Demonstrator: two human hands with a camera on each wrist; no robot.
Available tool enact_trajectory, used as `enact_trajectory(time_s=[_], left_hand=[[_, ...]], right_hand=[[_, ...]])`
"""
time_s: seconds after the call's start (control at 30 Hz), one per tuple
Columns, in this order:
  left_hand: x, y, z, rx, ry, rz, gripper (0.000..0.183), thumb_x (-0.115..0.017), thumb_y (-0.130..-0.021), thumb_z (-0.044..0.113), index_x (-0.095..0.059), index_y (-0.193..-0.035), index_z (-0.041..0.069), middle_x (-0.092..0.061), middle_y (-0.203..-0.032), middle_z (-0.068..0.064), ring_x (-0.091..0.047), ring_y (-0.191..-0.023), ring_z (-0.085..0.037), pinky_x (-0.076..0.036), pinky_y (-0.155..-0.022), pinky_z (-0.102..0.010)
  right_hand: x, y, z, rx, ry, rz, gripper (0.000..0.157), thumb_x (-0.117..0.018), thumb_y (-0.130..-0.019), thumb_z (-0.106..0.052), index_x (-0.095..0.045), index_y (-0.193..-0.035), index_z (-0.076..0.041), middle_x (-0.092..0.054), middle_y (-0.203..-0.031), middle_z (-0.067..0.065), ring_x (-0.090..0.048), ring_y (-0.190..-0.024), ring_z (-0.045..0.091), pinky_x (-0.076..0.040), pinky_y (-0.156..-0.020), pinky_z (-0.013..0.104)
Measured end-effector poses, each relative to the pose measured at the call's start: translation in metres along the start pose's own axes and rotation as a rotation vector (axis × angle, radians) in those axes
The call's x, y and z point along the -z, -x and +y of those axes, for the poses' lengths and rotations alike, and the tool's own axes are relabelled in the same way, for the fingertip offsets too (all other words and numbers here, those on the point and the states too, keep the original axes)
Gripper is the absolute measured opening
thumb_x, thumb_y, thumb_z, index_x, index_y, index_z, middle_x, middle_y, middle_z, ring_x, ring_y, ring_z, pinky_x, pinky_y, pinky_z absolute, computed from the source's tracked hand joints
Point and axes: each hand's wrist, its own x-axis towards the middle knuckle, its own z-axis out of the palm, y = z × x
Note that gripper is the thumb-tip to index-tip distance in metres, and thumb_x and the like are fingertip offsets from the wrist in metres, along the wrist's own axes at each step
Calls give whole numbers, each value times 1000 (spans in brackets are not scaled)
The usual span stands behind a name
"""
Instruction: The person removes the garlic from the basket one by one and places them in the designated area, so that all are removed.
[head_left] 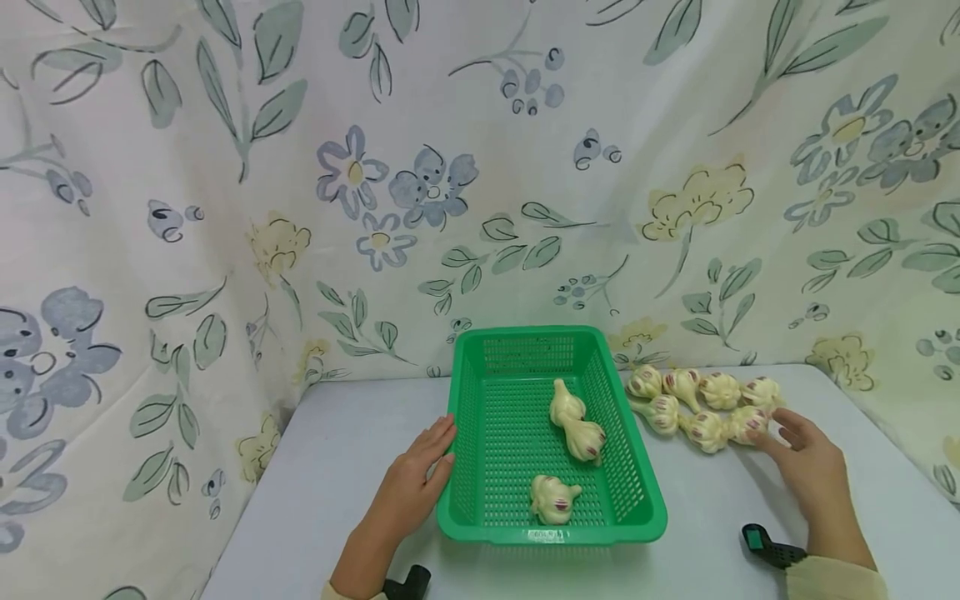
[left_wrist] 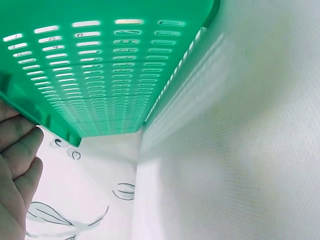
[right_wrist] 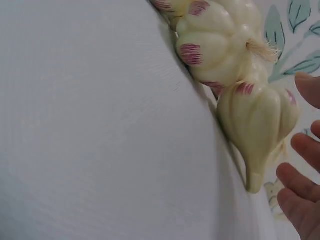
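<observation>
A green plastic basket [head_left: 510, 535] stands on the table with three garlic bulbs inside; one garlic bulb [head_left: 553, 500] lies near its front wall and two touch each other farther back. My left hand [head_left: 408, 483] rests against the basket's left rim, its fingers extended; the left wrist view shows the fingertips at the slotted side wall [left_wrist: 90, 60]. Several more garlic bulbs lie in a cluster right of the basket. At that cluster's right end, my right hand [head_left: 813, 467] is beside a purple-streaked garlic bulb [head_left: 746, 423]. In the right wrist view, thumb and fingers are spread, with nothing held.
A white table [head_left: 345, 450] lies under everything. Behind and beside it hangs a curtain [head_left: 390, 283] with flowers and leaves. A black wrist device [head_left: 772, 547] is at the right wrist, and another dark one [head_left: 408, 583] at the left.
</observation>
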Motion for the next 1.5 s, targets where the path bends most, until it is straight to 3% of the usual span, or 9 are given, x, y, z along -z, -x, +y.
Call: enact_trajectory(time_s=[0.17,0.33,0.57,0.7,0.83,1.03,1.3,1.5], left_hand=[[0,0,0,-5,7,-4,42,-53,-103,26,-54,-141,8,-44,-153,1,-40,-142,-15,-38,-114,-43],[1,0,0,-3,-8,-9,42,-53,-103,26,-54,-141,9,-43,-153,2,-39,-143,-14,-36,-115,-42],[5,0,2,-12,-54,-30,43,-52,-103,27,-54,-142,8,-43,-154,2,-38,-143,-14,-35,-117,-40],[5,1,1,-2,-67,-40,43,-52,-103,27,-53,-142,8,-43,-154,2,-37,-144,-13,-34,-117,-39],[5,3,1,5,-88,-44,44,-51,-103,27,-52,-143,9,-42,-154,2,-38,-143,-15,-34,-117,-39],[3,4,2,-12,-92,-25,43,-53,-103,26,-55,-141,8,-44,-153,1,-40,-142,-17,-36,-115,-41],[4,3,3,-15,-94,-25,42,-52,-103,25,-54,-141,7,-44,-153,0,-40,-142,-18,-36,-115,-42],[6,2,4,-21,-80,-19,43,-52,-103,26,-54,-141,6,-45,-153,-1,-40,-142,-17,-36,-116,-42]], right_hand=[[2,9,-13,30,-41,30,90,-57,-91,-60,-23,-157,-10,-23,-158,27,-20,-143,54,-35,-103,71],[-2,20,-45,169,-50,44,82,-56,-94,-57,-27,-156,-13,-27,-158,24,-23,-143,53,-33,-104,71],[-14,42,-109,397,-35,48,72,-58,-95,-52,-35,-154,-19,-36,-156,19,-32,-142,45,-37,-105,66],[-30,55,-142,577,-29,6,66,-62,-95,-45,-41,-150,-14,-45,-150,17,-40,-138,42,-36,-108,62],[-53,64,-168,691,-20,-105,62,-64,-96,-40,-44,-148,-13,-49,-147,15,-44,-137,39,-39,-110,58],[-86,69,-197,699,51,-301,71,-64,-93,-46,-39,-151,-13,-45,-150,15,-41,-139,40,-37,-112,57],[-130,55,-214,620,152,-448,79,-67,-92,-43,-35,-151,-2,-43,-150,23,-42,-137,43,-42,-107,59],[-157,48,-224,547,355,-494,79,-69,-91,-36,-34,-149,5,-44,-147,27,-44,-132,46,-45,-103,58]])
